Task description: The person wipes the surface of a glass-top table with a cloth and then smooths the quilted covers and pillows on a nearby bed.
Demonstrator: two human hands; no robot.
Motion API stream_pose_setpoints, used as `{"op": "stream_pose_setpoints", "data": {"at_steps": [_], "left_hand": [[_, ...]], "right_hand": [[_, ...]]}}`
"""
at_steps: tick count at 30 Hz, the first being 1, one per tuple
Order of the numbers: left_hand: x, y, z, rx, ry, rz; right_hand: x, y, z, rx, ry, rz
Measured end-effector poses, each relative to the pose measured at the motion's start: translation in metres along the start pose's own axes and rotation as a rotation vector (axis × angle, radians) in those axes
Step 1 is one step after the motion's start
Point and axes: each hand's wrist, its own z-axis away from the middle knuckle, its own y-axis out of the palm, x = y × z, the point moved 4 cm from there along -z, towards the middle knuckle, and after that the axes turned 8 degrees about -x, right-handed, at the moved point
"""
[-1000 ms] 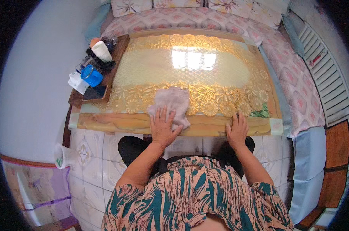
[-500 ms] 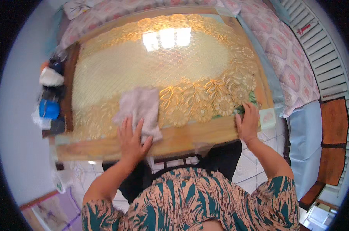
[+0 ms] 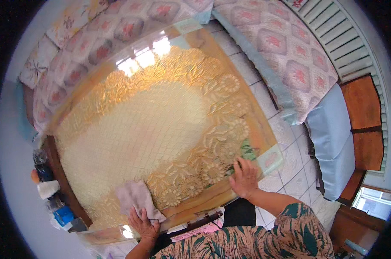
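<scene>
My left hand lies with spread fingers on the near end of a pale pink cloth, pressing it against the tabletop. The cloth is spread loosely at the table's front left, its far part beyond my fingertips. Toward the front right corner, my right hand rests on the table's edge, fingers apart and nothing visible in it. Under both hands is a table with a wood-patterned border, a gold floral lace cover and a glossy clear top layer. Green shows beneath that layer beside my right fingers.
A dark wooden ledge with bottles and a blue container borders the table's left. Seats with pink patterned covers stand behind and to the right. Light blue fabric hangs at the right, above white floor tiles.
The view has turned and shifted, so the table appears tilted and more floor shows at the right. My left hand stays on the cloth, my right hand near the same corner.
</scene>
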Motion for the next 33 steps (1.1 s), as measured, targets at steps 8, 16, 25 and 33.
{"op": "stream_pose_setpoints", "data": {"at_steps": [8,16,25,33], "left_hand": [[-0.012,-0.028,-0.033,0.562,-0.333,-0.107],[-0.138,-0.045,-0.072,0.437,-0.130,0.261],[-0.197,0.018,-0.109,0.761,-0.166,0.532],[-0.167,0.021,-0.166,0.836,-0.165,0.379]], "right_hand": [[0.006,-0.028,-0.019,0.213,-0.023,-0.233],[-0.100,-0.068,0.079,0.320,0.501,-0.561],[-0.204,-0.143,0.391,0.955,0.566,-0.274],[-0.174,-0.190,0.349,0.540,0.861,-0.510]]}}
